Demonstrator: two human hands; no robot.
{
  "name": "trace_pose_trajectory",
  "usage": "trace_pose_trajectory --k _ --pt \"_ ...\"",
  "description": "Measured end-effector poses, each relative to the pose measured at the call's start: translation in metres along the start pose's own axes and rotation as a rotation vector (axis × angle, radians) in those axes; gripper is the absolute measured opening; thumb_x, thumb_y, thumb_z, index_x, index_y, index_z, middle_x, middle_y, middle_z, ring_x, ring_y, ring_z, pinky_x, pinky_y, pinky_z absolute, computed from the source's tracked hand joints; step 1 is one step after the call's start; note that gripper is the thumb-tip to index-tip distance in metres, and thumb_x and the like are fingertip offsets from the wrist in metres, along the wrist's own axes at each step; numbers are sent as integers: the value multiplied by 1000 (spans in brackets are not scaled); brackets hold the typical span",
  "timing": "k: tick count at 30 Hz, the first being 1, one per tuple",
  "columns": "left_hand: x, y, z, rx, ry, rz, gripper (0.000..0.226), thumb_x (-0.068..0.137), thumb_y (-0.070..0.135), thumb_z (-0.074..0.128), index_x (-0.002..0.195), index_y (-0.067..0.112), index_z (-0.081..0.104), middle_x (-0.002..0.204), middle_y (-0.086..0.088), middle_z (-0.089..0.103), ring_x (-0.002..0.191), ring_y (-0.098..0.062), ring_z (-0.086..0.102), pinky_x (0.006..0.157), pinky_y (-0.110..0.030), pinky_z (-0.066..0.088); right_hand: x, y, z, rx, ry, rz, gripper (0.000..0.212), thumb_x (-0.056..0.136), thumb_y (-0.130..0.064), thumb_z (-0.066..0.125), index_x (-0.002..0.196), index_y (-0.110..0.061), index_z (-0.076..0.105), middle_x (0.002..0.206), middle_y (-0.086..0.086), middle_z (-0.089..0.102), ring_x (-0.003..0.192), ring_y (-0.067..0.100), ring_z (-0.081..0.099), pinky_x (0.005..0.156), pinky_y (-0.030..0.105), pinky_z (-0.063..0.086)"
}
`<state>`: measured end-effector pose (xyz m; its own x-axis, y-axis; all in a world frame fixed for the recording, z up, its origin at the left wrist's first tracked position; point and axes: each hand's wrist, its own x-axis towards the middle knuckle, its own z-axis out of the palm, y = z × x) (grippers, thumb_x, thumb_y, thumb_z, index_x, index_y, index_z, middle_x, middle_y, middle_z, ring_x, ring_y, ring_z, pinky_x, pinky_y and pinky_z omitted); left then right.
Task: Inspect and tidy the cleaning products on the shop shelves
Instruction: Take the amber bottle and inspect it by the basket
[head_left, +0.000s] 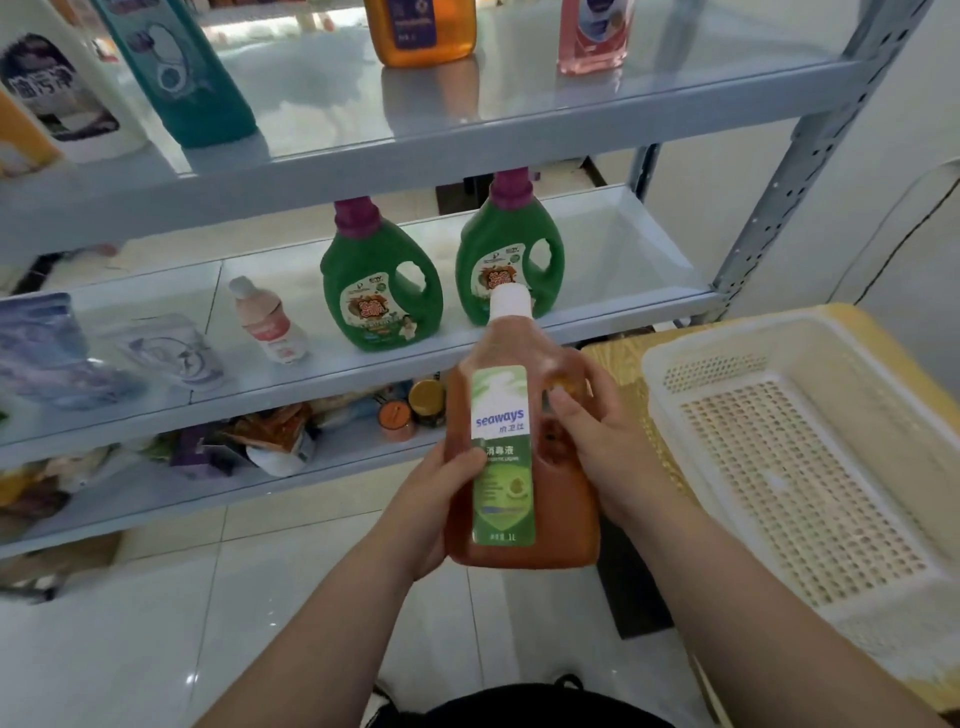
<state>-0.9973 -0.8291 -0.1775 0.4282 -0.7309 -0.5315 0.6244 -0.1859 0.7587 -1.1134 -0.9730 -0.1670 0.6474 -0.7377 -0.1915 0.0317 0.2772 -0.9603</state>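
Note:
I hold a brown disinfectant bottle (558, 499) with a white cap and a green "seaways" label upright in front of the shelves, label facing me. My left hand (434, 512) grips its lower left side, thumb on the label. My right hand (602, 447) grips the right side at the handle. Behind it, two green detergent jugs (382, 283) (511, 249) with purple caps stand on the middle shelf (623, 306). A small pink bottle (267, 327) stands to their left.
A white perforated plastic basket (810, 467) sits at my right on a yellow surface. The top shelf carries white (62, 88), teal (182, 73), orange (421, 31) and pink (592, 36) bottles. Refill pouches (62, 348) lie at the middle shelf's left. The bottom shelf holds mixed packets and jars (410, 410).

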Motion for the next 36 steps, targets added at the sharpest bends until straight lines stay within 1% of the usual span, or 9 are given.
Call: trace_pose_trajectory --k 4,9,13,15,19,21,25,31,36 --pt "2 -11 -9 -48 -86 57 71 71 20 81 135 3 55 121 -24 70 103 -35 71 84 -45 61 -8 -9 2 -132 -117 -62 43 100 -27 62 137 -46 50 116 -19 69 104 18 73 84 44 62" --pt "-7 -1 -35 91 -136 143 92 55 27 98 133 0 57 124 -26 68 113 -40 67 90 -49 57 -21 -21 26 -311 -250 -140 41 105 -15 50 134 -43 44 122 -16 55 98 -11 63 74 14 56" --pt "-28 15 -58 395 128 182 75 50 24 98 118 23 66 107 1 78 103 -21 73 84 -37 59 -15 -19 55 -496 -358 -61 39 103 -33 49 134 -57 44 127 -27 52 118 -2 53 107 43 48" --pt "-36 21 -72 613 269 196 65 55 25 99 107 40 62 95 17 76 91 -5 71 75 -21 54 -9 -19 74 -551 -394 -65 35 93 -51 48 128 -57 52 125 -27 53 123 -1 49 108 42 46" --pt "-41 28 -102 810 359 303 59 63 33 94 96 52 50 93 28 63 84 11 59 65 -9 42 0 -29 118 -787 -210 -249 41 79 -71 48 106 -42 58 110 -17 50 104 -4 49 83 23 42" --pt "-39 30 -120 876 368 365 57 65 34 92 99 52 51 94 27 65 86 8 62 65 -8 43 4 -37 139 -1084 -138 -306 45 86 -71 49 102 -29 55 96 -10 55 88 5 52 70 29 43" --pt "-35 46 -150 1090 376 407 63 70 38 85 124 42 52 109 19 62 98 -9 62 78 -27 48 16 -52 177 -1506 -114 -128 59 92 -77 36 97 -21 55 84 -2 58 81 19 57 66 37 46" --pt "-36 75 -186 1051 261 374 63 67 39 89 113 50 48 97 28 57 93 -5 58 80 -24 44 19 -56 218 -1612 -112 -431 50 102 -54 36 68 -18 41 64 0 49 60 19 50 54 32 33" --pt "-31 87 -225 1005 97 194 68 56 40 95 106 51 52 100 26 65 100 -4 63 95 -32 53 11 -48 231 -1632 -313 -652 41 98 -52 31 74 -21 44 61 -6 46 52 13 42 49 29 24"
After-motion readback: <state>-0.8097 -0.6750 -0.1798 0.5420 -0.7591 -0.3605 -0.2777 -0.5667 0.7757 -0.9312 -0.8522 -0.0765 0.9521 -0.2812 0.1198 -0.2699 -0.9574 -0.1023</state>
